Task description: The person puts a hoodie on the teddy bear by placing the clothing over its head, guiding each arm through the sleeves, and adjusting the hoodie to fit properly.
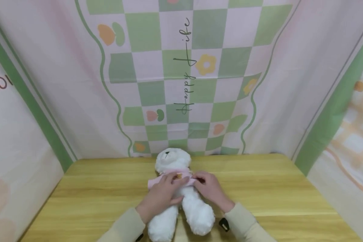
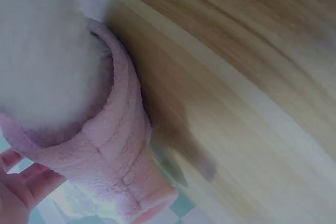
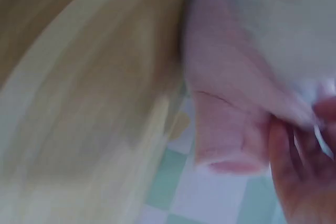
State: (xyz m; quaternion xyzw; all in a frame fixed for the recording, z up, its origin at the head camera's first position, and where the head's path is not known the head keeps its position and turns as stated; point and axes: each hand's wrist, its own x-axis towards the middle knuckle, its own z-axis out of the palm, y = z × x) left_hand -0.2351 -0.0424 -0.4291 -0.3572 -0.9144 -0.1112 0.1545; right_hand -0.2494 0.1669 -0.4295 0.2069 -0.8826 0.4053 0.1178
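A white plush bear (image 1: 198, 215) lies on its back with its head toward the curtain and its legs toward me. It wears a fuzzy pink shirt (image 2: 115, 150) with a small brown motif on the front; in the left wrist view the hem circles the white body loosely. My left hand (image 1: 161, 195) rests over the shirt's front, fingers spread and lightly bent. At the shirt's right side, my right hand (image 1: 210, 188) pinches the lower edge between thumb and fingers. The right wrist view shows those fingers (image 3: 286, 153) on the hem, beside a short pink sleeve (image 3: 231, 145).
A wood-grain table (image 1: 260, 188) bears the bear. Behind it hangs a green-and-white checked curtain (image 1: 175, 67) with printed lettering, and printed cloth walls flank both sides. A small black object (image 1: 224, 225) shows beside my right sleeve.
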